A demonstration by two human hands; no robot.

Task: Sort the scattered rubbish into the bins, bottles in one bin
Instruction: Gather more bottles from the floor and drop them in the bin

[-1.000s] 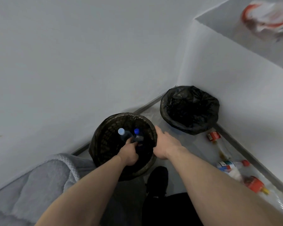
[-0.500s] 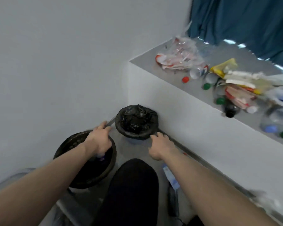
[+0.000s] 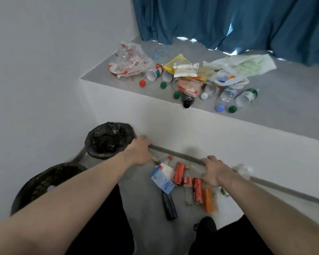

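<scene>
Floor (image 3: 145,205), bottles (image 3: 197,190) below right hand (image 3: 215,173) fingers (image 3: 209,160)

The ledge (image 3: 293,115) is showing a matt, faintly speckled grey top over a matt white front. On the ledge, crinkled clear plastic bags (image 3: 131,59), paper wrappers (image 3: 186,69) and glossy clear plastic bottles (image 3: 246,97) are lying heaped. Behind the ledge, blue cloth curtains (image 3: 228,21) are hanging in soft folds. Below the ledge, a shiny black plastic liner (image 3: 109,139) is lining a bin, and glossy red cans (image 3: 179,173) are lying on the smooth grey floor (image 3: 145,203).
</scene>
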